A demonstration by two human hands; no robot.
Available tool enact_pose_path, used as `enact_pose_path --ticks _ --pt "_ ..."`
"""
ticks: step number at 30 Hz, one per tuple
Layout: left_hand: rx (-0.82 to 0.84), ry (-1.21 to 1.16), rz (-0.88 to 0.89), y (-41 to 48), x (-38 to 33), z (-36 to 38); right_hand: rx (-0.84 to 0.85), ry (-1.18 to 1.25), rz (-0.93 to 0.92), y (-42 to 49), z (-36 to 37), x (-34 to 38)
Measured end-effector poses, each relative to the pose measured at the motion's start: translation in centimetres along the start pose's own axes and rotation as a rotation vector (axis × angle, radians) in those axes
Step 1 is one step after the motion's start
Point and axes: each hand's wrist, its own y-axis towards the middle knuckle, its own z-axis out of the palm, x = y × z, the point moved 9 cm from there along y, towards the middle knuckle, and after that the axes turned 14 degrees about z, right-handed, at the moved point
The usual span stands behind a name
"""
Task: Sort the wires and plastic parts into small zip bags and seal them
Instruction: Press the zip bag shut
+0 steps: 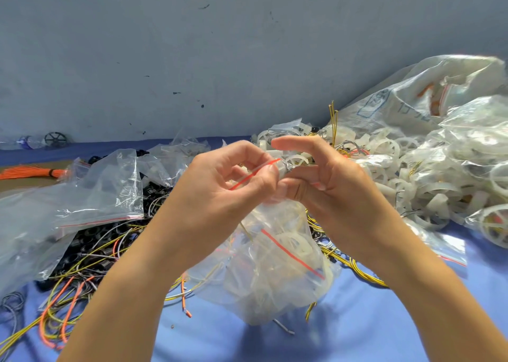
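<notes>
Both hands meet above the blue-covered bench (357,320), working the red-striped mouth of a small zip bag (275,265) that hangs below them. The left hand (233,185) is closed, thumb and fingers pinching the bag's red seal strip (254,174). The right hand (324,177) grips the same top edge with thumb and lower fingers, its index finger raised and free. Inside the zip bag lie white plastic rings and thin wire. Left of the bag sprawl loose yellow and orange wires (68,301) among black parts, partly under empty zip bags (82,196). Right of it rises a heap of white plastic rings (412,174), with a large printed sack (412,97) behind.
</notes>
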Motion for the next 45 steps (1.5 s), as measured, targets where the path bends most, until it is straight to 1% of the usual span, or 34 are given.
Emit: enact_pose_path --ticks 2,5,7,11,13,17,22,26,31,35,41,45 --pt "0.004 -0.003 0.004 0.0 -0.1 0.0 -0.012 0.000 -0.003 -0.1 -0.2 0.0" --pt "0.021 -0.013 0.004 0.1 -0.3 0.3 -0.029 -0.095 -0.024 -0.2 -0.4 0.1" --pt "0.041 0.000 0.016 0.2 -0.5 0.4 -0.027 -0.097 -0.030 -0.3 -0.3 0.2" --pt "-0.024 0.084 0.048 0.3 -0.5 -0.4 -0.032 0.137 -0.015 -0.4 -0.5 0.3" --pt "-0.033 0.116 0.034 0.4 -0.3 -0.3 -0.037 0.166 -0.015 -0.4 -0.7 0.3" --pt "0.002 0.144 0.019 0.3 -0.1 0.0 -0.038 0.252 0.033 -0.3 -0.8 -0.1" --pt "-0.048 0.232 0.070 0.4 -1.0 -0.4 -0.120 0.309 0.105 -0.1 -0.7 -0.8" --pt "-0.065 0.278 0.049 0.3 -0.7 0.1 -0.228 0.192 0.135 0.1 -0.5 -1.5" --pt "-0.096 0.268 0.069 0.3 -0.9 0.7 -0.290 0.295 0.193 -0.1 -0.3 -2.4" --pt "-0.070 0.350 0.089 0.0 -1.1 1.2 -0.357 0.358 0.233 0.0 -2.3 -3.4" --pt "-0.013 0.365 0.052 -0.9 -0.4 0.9 -0.475 0.424 0.288 -0.4 -5.6 -5.4" --pt "-0.034 0.345 0.027 -2.0 0.1 -0.5 -0.519 0.496 0.283 -0.6 -7.0 -6.1"
